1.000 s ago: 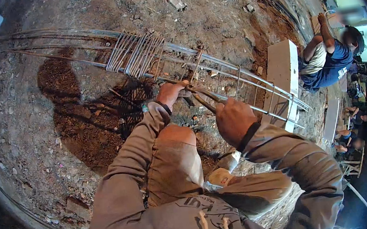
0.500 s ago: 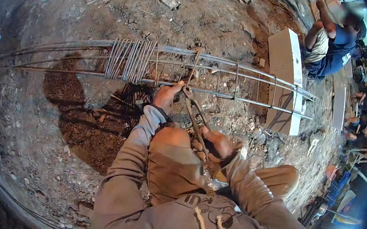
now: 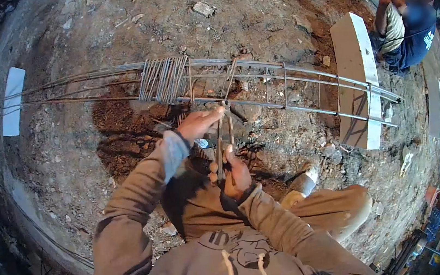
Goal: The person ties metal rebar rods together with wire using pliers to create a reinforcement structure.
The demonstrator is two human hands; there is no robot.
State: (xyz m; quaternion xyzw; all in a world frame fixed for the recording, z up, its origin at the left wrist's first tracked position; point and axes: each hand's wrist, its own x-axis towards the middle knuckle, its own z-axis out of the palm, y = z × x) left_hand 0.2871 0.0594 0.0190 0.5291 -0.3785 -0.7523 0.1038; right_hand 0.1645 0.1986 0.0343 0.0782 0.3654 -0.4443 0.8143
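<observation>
A long cage of steel bars lies across the ground, with a bunch of metal stirrups packed around its left part. My right hand is wrapped round the handles of long metal pincers. The jaws of the pincers are at the near bar, below a slanted stirrup. My left hand reaches to the same spot, fingers together by the pincers' head; what they hold, if anything, is too small to make out.
White-faced blocks prop the cage at the right and left. A person in dark blue sits at the upper right. My bent knee is near the lower right. Stones lie beyond the cage.
The pincer handles have swung closer together and more upright, and my right hand has moved left. The view has shifted, and the seated person's arms are lower.
</observation>
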